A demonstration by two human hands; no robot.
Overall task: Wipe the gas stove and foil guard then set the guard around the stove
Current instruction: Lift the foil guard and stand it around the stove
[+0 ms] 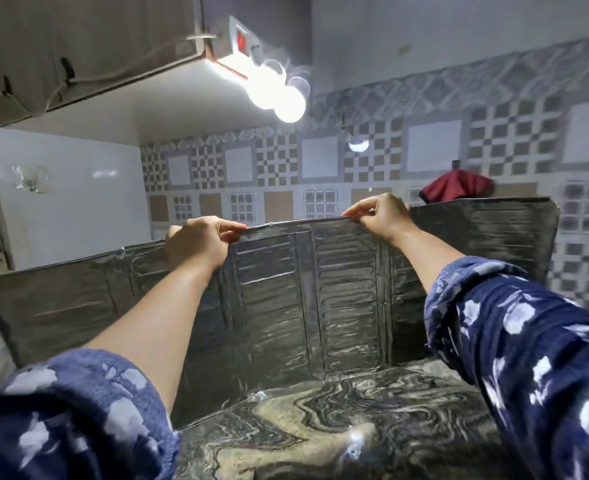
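A folding foil guard [286,289] of several embossed silver panels stands upright on the marbled countertop [338,424], its side wings angled toward me. My left hand [199,242] pinches the guard's top edge left of centre. My right hand [379,216] pinches the same edge further right. Both forearms reach forward over the counter. No gas stove shows in this view.
A patterned tile wall [321,168] rises behind the guard. A dark red cloth [456,188] hangs on the wall at the right. A bright bulb [286,102] glares under the overhead cabinet [78,53]. A white wall panel [64,195] stands at the left.
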